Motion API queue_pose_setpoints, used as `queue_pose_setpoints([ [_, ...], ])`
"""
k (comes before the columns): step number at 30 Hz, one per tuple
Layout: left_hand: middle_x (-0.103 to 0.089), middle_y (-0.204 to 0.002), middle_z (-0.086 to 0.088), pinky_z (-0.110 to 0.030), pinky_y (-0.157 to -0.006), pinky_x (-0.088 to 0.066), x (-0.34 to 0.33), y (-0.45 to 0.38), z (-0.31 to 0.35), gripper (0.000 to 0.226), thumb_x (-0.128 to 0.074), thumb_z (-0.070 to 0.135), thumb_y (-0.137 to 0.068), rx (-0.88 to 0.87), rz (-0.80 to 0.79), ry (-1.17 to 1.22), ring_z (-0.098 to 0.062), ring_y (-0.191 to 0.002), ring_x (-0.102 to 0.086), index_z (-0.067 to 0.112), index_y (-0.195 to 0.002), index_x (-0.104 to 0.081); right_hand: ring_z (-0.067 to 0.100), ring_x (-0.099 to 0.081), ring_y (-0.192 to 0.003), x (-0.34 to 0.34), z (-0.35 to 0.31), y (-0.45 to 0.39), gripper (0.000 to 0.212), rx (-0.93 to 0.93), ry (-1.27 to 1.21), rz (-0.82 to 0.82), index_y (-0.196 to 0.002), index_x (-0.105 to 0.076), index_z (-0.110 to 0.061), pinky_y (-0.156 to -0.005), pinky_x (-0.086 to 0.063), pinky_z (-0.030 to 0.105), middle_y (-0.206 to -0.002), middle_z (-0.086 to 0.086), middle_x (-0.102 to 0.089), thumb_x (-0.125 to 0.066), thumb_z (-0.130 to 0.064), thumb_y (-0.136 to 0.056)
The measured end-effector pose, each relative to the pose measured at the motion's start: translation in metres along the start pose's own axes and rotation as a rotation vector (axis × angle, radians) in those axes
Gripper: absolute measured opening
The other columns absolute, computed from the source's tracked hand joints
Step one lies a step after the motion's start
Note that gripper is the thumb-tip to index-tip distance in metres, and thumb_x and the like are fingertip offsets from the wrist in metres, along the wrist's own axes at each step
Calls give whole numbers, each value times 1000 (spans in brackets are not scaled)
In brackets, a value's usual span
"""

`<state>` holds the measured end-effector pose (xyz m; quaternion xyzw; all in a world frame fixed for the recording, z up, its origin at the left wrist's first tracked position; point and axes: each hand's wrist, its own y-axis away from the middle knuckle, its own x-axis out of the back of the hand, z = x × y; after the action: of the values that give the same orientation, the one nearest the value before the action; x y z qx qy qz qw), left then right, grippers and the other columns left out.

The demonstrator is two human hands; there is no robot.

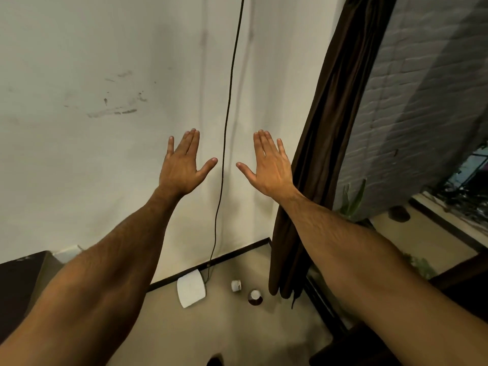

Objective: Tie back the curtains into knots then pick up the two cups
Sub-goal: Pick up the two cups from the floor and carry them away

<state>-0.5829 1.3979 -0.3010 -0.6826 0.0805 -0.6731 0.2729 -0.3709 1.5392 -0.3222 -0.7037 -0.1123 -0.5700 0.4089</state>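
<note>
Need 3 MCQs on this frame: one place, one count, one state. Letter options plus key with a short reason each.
1. Where do the cups stand?
A. On the floor between the white box and the curtain
B. On a shelf
C. In the left hand

2. How many cups show?
A. One
B. Two
C. Four

3. What state is the curtain in?
A. Knotted
B. Hanging loose, untied
C. Lying on the floor

Key:
1 A: the white cup and the brown-and-white cup sit on the floor, with the white box on one side and the curtain on the other.
2 B: only those two appear.
3 B: the curtain falls straight with no knot; the left hand and right hand are open and empty.
</note>
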Motion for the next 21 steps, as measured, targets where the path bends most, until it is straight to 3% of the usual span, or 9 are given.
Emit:
queue_pose_setpoints([
  [5,-18,-168,-7,-49,-127,0,-61,-1,-15,94,-20,75,-95,-24,-86,50,-18,-156,-13,9,-161,-15,23,-10,-158,-59,4,2,97,-27,-9,-48,-162,-13,-7,-128,-12,50,-170,10,-15,-19,-78,-96],
  [9,-15,-169,-6,-49,-127,1,-125,2,-32,94,-18,75,-95,-16,-198,75,-17,-156,-10,10,-161,-12,22,8,-158,-116,4,5,98,-62,19,-205,-162,5,-10,-128,-1,48,-171,8,5,-14,-78,-96],
  [11,-12,-169,-5,-48,-127,2,-157,5,-42,93,-17,76,-94,-10,-255,99,-16,-156,-8,12,-162,-10,22,8,-158,-144,3,9,97,-92,-1,-257,-163,5,-12,-128,3,48,-171,7,5,-16,-79,-96],
  [21,-16,-168,-5,-42,-128,1,-329,65,-63,88,-26,70,-98,-7,-491,240,-14,-156,-10,11,-161,-12,26,-21,-155,-302,-2,74,90,-178,-28,-429,-162,-11,-10,-127,-16,51,-168,14,-18,-23,-73,-99],
])
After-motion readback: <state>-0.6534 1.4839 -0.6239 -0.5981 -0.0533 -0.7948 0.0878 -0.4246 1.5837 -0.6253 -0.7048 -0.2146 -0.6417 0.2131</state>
